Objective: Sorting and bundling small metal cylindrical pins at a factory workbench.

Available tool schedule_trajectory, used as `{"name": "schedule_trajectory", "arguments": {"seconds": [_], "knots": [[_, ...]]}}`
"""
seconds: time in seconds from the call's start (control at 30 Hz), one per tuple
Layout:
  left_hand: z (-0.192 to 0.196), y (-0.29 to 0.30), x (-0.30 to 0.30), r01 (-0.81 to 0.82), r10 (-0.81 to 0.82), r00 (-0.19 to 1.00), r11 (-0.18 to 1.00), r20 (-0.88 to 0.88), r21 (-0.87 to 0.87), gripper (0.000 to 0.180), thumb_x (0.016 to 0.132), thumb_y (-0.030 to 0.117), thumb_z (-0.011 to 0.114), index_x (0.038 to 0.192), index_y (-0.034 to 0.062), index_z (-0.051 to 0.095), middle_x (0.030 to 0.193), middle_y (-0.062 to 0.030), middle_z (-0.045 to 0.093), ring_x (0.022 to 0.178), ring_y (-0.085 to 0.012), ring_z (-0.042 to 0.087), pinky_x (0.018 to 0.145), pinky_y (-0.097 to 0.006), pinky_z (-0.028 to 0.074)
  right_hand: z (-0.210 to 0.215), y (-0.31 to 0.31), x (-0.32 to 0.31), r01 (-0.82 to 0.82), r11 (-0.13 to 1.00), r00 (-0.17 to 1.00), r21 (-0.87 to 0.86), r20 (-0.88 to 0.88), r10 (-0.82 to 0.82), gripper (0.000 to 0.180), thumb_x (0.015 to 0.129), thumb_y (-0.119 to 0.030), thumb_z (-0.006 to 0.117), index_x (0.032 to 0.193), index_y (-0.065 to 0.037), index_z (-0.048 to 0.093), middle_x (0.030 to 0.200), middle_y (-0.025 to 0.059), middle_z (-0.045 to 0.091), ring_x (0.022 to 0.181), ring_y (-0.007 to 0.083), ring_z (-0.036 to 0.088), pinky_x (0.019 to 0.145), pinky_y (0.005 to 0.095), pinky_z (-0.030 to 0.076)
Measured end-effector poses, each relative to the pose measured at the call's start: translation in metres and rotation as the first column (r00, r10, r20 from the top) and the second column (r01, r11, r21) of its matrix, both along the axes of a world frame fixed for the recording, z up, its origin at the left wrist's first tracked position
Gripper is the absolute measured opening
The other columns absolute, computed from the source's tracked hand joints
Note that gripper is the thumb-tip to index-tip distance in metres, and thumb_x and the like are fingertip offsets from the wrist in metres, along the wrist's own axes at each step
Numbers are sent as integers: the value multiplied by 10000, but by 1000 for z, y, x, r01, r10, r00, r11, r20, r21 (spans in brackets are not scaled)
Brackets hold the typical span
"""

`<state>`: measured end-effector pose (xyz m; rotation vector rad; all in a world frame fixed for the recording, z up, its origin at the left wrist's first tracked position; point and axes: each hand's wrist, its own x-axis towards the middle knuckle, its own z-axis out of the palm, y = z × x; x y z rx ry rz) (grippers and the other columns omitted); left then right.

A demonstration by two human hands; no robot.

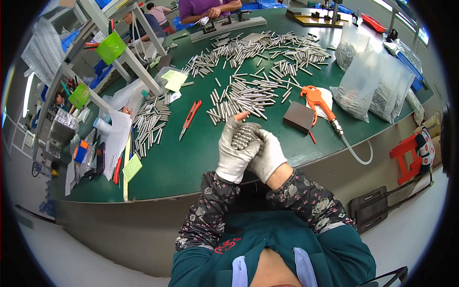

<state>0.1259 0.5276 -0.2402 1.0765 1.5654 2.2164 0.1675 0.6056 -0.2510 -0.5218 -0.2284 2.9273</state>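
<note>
A tight bundle of short metal pins (244, 137) sits between my hands at the table's near edge, its round ends showing. My left hand (233, 152), in a grey-white glove with a bare fingertip showing, wraps round its left side. From the right, my gloved right hand (268, 154) closes on the same bundle. Just beyond lies a heap of loose metal pins (244, 95) on the green table (177, 165). An orange-handled utility knife (191, 118) lies left of my hands. On the right are a dark rectangular block (298, 117) and an orange air blow gun (315, 98) with a clear hose.
Clear bags of pins (377, 86) stand at the right. Another pin pile (152, 119) lies left, near papers (117, 134) and a shelf post (143, 71). Across the table a person in purple (208, 9) handles pins beside a metal rail fixture (229, 27). A red stool (406, 155) stands lower right.
</note>
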Motion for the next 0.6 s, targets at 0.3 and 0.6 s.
{"name": "schedule_trajectory", "arguments": {"seconds": [0.3,0.6], "knots": [[5,-12,-9,59,-59,998,996,7,-63,549,686,-76,657,1190,37,470,962,-66,618,839,-125,604,747,-243,500,28,0,16,-129,988,991,87,50,125,380,929,-341,367,1126,-48,511,1088,93,574,984,226,555,856,387,451],[16,-10,-19,-300,94,533,950,-841,-84,829,624,60,709,1352,147,323,1003,-57,616,864,-204,606,996,-472,345,25,-1,12,-36,979,997,200,76,21,291,912,-263,398,1063,-69,555,1074,90,600,1019,233,567,928,388,437]]}}
